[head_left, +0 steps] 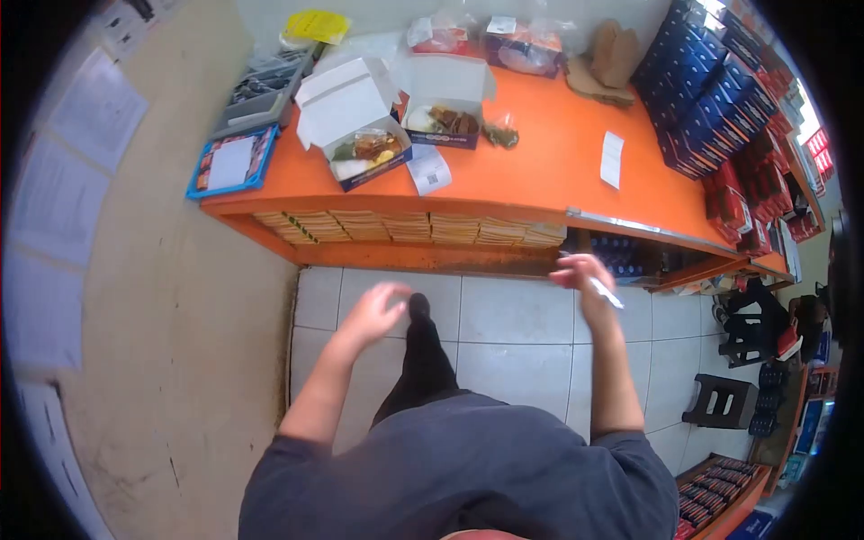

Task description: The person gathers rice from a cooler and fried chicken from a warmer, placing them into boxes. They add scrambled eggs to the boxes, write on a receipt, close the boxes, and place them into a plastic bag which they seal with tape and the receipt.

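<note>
My left hand (371,317) hangs over the tiled floor in front of the counter, its fingers loosely apart and nothing in them. Further right, my right hand (587,274) is closed around a slim white pen (607,294), close to the counter's front edge. On the orange counter (540,171), two lidded boxes stand open with food inside: a nearer food box (369,151) and a second food box (443,120) beside it. A printed receipt (429,170) leans against the nearer box. Beside the second box lies a small clear bag with something green (501,132). Neither hand touches these.
A grey cutlery tray (261,94) and a blue-framed card (234,162) sit at the counter's left end. Another paper slip (611,160) lies toward the right, near tall stacks of blue boxes (711,90). Folded cartons (414,228) fill the shelf below. A dark stool (722,401) stands right.
</note>
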A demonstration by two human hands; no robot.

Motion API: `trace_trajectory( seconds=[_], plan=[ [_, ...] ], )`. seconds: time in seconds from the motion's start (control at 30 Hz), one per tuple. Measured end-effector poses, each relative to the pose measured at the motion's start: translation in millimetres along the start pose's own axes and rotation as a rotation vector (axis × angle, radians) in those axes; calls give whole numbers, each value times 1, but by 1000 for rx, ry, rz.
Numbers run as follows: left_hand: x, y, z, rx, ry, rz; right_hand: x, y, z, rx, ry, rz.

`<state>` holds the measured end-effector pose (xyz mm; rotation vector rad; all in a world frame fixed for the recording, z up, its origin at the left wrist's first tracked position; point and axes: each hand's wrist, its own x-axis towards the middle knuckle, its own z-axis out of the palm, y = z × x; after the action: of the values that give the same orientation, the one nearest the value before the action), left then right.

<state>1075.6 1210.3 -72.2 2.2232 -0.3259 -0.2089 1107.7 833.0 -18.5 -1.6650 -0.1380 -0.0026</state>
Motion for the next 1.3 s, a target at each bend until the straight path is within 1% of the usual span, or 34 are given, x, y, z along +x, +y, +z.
trace_trajectory(
  seconds=[0.03, 0.07, 0.1, 0.13, 0.17, 0.2, 0.23, 0.3, 0.33, 0.37, 0.4, 0.47, 0.5, 0.6, 0.7, 0.8, 0.9, 1.0, 1.1, 1.2, 1.3],
  plan=[
    [42, -14, -5, 5, 51, 82, 26, 10, 31, -40, -3, 23],
    [84, -15, -12, 34, 63, 53, 56, 1, 59, -295, -96, -84],
    [127, -37, -10, -8, 117, 151, 86, -7, 85, -455, -162, -105],
    [166, -55, -11, -29, 155, 171, 119, 1, 110, -442, -175, -186],
    [198, -70, -8, -54, 194, 178, 152, 16, 131, -453, -192, -157],
    [221, -80, -6, -80, 231, 174, 188, 65, 148, -295, -220, -173],
    [237, -90, -9, -54, 282, 164, 216, 71, 160, -569, -285, -135],
    [256, -108, -17, 20, 371, 142, 252, 102, 175, -780, -311, -367],
    [257, -107, -20, 109, 344, 140, 259, 117, 179, -874, -319, -485],
    [256, -100, -27, 200, 311, 144, 258, 122, 177, -897, -392, -468],
    [256, -95, -31, 287, 272, 153, 252, 125, 170, -926, -423, -444],
    [257, -93, -29, 379, 256, 77, 241, 109, 153, -991, -506, -401],
    [258, -91, -28, 418, 250, 45, 234, 113, 147, -975, -469, -439],
    [260, -92, -26, 450, 215, 0, 230, 101, 137, -797, -476, -296],
    [259, -90, -25, 460, 177, -22, 251, 100, 141, -613, -381, -189],
    [260, -88, -27, 473, 158, -35, 275, 103, 174, -161, -161, 24],
    [260, -87, -30, 476, 144, -38, 285, 119, 182, -254, -283, 52],
    [259, -90, -27, 459, 160, -30, 277, 126, 194, -144, -121, 106],
    [259, -91, -27, 442, 156, -41, 277, 127, 194, -290, -95, 94],
    [259, -92, -28, 436, 149, -48, 279, 130, 203, -387, -26, 8],
    [258, -94, -26, 419, 154, -43, 279, 135, 200, -364, -234, -64]
  ],
)
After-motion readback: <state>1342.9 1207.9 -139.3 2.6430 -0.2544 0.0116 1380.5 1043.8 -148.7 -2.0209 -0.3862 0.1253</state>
